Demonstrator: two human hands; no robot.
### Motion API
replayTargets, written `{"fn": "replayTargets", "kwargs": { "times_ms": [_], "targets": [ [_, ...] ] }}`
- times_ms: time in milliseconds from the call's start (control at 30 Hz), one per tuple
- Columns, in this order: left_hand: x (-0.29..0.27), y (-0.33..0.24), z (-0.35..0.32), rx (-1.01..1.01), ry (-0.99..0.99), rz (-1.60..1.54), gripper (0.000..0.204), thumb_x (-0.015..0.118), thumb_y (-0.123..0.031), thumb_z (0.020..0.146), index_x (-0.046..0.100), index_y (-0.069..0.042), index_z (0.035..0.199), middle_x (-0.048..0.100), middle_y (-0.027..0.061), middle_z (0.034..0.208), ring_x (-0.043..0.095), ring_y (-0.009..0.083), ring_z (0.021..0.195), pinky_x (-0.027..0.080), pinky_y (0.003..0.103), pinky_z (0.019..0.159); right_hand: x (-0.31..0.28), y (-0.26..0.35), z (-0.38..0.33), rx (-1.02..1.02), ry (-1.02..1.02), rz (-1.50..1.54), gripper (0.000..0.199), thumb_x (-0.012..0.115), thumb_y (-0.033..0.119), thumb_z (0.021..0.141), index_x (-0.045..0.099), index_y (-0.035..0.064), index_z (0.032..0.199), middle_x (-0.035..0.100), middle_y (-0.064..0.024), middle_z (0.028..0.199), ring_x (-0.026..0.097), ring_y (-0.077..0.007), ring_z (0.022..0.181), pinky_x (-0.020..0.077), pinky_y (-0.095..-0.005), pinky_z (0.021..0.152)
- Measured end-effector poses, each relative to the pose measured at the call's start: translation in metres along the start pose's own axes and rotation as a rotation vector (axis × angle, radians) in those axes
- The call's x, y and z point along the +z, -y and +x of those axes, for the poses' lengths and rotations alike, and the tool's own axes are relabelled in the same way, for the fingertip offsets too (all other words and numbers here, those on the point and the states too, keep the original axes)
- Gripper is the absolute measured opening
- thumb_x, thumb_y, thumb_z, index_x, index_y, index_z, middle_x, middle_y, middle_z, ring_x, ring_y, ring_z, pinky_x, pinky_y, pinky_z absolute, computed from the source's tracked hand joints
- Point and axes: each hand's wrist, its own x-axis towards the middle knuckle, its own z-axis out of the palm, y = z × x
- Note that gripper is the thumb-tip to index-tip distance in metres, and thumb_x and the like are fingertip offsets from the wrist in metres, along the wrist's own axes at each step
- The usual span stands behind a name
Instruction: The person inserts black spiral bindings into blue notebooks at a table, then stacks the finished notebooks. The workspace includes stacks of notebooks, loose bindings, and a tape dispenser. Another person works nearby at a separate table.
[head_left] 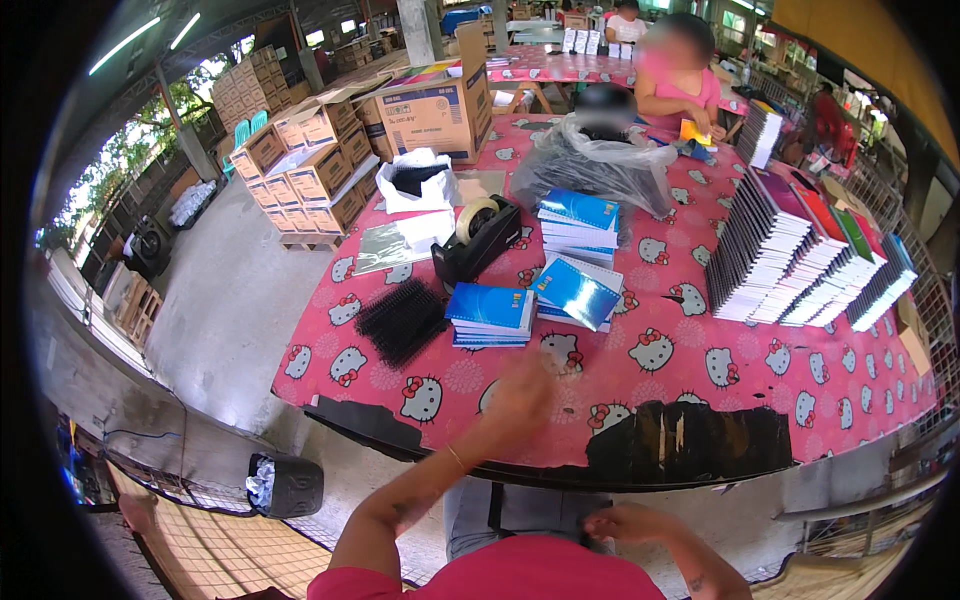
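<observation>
The pink table is extending beneath and beyond the left hand; blue notebooks are sitting in short piles just ahead of it, the tape dispenser standing behind them, black coils lying ahead and leftward; the left hand is appearing blurred, its opening and any hold impossible to tell; the right hand is curling partly near the waist, contents unclear; top notebooks are lying askew, so a knock from the left hand could be spilling them.

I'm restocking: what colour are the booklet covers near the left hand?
The booklet covers are blue; best view: head.
</observation>
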Motion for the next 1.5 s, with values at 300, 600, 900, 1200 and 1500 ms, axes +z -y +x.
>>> {"fn": "replayTargets", "kwargs": {
  "times_ms": [300,600,900,1200,1500],
  "targets": [
    [-0.029,0.120,0.001,-0.683,-0.436,-0.080,0.046,0.061,-0.029,0.096,0.057,0.004,0.129,0.062,0.0237,0.113,0.063,0.0335,0.098,0.050,0.041,0.086,-0.157,0.122,0.105,-0.606,-0.846,1.156,0.060,0.062,0.039,0.096,0.044,0.0090,0.145,0.052,-0.0048,0.138,0.043,-0.0169,0.129,0.0344,-0.0388,0.108],
    [-0.019,0.119,0.019,-0.937,-0.360,-0.199,0.062,0.059,-0.034,0.095,0.040,0.002,0.143,0.059,0.0306,0.120,0.061,0.0440,0.109,0.049,0.046,0.092,-0.211,0.172,0.161,-0.584,-0.873,1.256,0.055,0.066,0.037,0.093,0.048,0.0141,0.139,0.049,0.0000,0.136,0.036,-0.0162,0.131,0.0257,-0.0402,0.111],
    [-0.020,0.098,0.036,-0.183,-0.305,0.440,0.045,0.063,-0.021,0.091,0.056,-0.002,0.131,0.062,0.0219,0.123,0.060,0.0379,0.113,0.049,0.045,0.096,-0.166,0.109,0.145,-0.628,-1.090,1.066,0.036,0.061,0.022,0.097,0.058,0.0069,0.130,0.061,-0.0018,0.120,0.055,-0.0125,0.109,0.0438,-0.0291,0.095],
    [-0.057,0.070,0.038,-0.087,-0.087,0.333,0.029,0.063,-0.012,0.088,0.064,-0.005,0.116,0.067,0.0106,0.109,0.063,0.0300,0.098,0.049,0.043,0.089,-0.113,0.098,0.066,-0.698,-1.222,0.730,0.038,0.067,0.014,0.092,0.058,0.0034,0.128,0.063,-0.0034,0.115,0.059,-0.0148,0.108,0.0466,-0.0295,0.093],
    [-0.033,-0.019,-0.009,-0.314,-0.194,-0.195,0.047,0.064,-0.002,0.080,0.058,-0.005,0.127,0.062,0.0165,0.112,0.060,0.0349,0.107,0.048,0.045,0.094,-0.116,0.074,0.078,-0.735,-1.246,0.371,0.043,0.072,0.002,0.083,0.055,0.0053,0.122,0.062,-0.0063,0.110,0.058,-0.0157,0.105,0.0458,-0.0313,0.092]
  ]
}}
